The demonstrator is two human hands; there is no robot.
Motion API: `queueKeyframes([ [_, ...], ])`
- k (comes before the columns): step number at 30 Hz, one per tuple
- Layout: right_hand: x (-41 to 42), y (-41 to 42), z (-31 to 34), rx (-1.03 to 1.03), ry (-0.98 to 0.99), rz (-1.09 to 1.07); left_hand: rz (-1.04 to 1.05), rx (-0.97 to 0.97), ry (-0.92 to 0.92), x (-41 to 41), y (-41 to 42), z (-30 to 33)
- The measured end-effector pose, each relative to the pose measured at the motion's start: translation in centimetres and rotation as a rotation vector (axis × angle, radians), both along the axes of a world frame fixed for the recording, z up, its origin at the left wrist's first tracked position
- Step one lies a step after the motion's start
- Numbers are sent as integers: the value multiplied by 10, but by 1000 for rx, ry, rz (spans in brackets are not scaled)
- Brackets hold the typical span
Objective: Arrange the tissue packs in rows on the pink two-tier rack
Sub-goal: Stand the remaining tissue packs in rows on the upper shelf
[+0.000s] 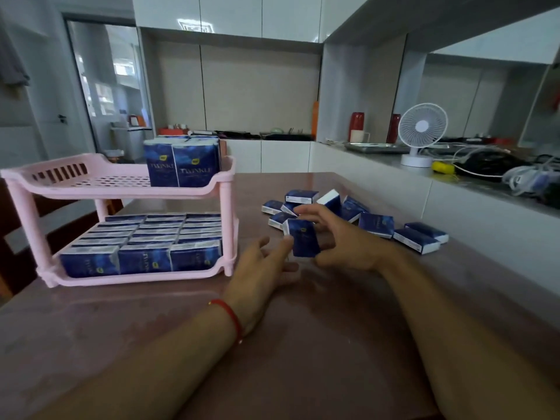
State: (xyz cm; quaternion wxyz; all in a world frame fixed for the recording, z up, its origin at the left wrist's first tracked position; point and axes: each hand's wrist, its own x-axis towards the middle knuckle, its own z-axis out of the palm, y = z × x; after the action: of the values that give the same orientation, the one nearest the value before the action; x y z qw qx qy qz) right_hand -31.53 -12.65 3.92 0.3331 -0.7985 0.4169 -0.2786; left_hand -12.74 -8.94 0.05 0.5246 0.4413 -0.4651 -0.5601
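A pink two-tier rack (121,192) stands on the table at the left. Its lower tier is filled with rows of upright dark blue tissue packs (145,259). On the upper tier a few packs (181,168) stand at the right end; the left part is bare. Several loose packs (375,224) lie scattered on the table to the right. My right hand (342,237) grips one pack (303,242) upright just above the table. My left hand (260,268) reaches in from the left, its fingertips touching that pack's left edge.
The brown table (303,344) stretches toward me. A grey counter on the right carries a white desk fan (421,131), a yellow object (442,167), cables and a metal tray (375,147). A dark chair (12,231) stands behind the rack.
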Motion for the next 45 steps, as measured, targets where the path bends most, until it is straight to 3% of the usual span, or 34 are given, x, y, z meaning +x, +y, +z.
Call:
queueKeyframes([
  [2, 9, 6, 1, -4, 54, 40, -37, 3, 100, 3, 0, 0],
  [5, 19, 8, 1, -8, 23, 64, -49, -56, 105, 5, 8, 0],
  [7, 14, 7, 4, 6, -178, -157, -39, -59, 92, 6, 12, 2],
  [9, -8, -1, 5, -128, -244, -592, -46, -66, 63, 7, 14, 3],
  [11, -45, -12, -1, -297, 39, -1046, -64, -77, 25, 8, 13, 2],
  [13, -81, -15, -13, -260, 427, -1237, -87, -86, 3, 8, 11, 2],
  [16, -122, -14, -38, -231, 719, -1198, -102, -88, -16, 7, 9, 2],
  [21, -136, -16, -46, -149, 528, -1214, -118, -97, -33, 6, 11, 4],
  [27, -136, -9, -42, -205, 412, -1348, -110, -93, -21, 7, 12, 5],
  [29, -127, 2, -32, -369, 189, -1307, -114, -93, -11, 6, 13, 5],
  [31, -104, 15, -20, -500, -59, -1100, -121, -96, -4, 6, 12, 4],
  [33, -72, 27, -9, -560, -168, -840, -121, -98, 4, 6, 12, 4],
  [36, -25, 42, -2, -635, -127, -525, -110, -90, 43, 6, 12, 4],
  [40, 8, 50, -11, -857, 84, -244, -111, -70, 65, 7, 12, 8],
  [45, 1, 47, -12, -988, 177, -131, -193, 34, 198, 16, 10, 15],
])
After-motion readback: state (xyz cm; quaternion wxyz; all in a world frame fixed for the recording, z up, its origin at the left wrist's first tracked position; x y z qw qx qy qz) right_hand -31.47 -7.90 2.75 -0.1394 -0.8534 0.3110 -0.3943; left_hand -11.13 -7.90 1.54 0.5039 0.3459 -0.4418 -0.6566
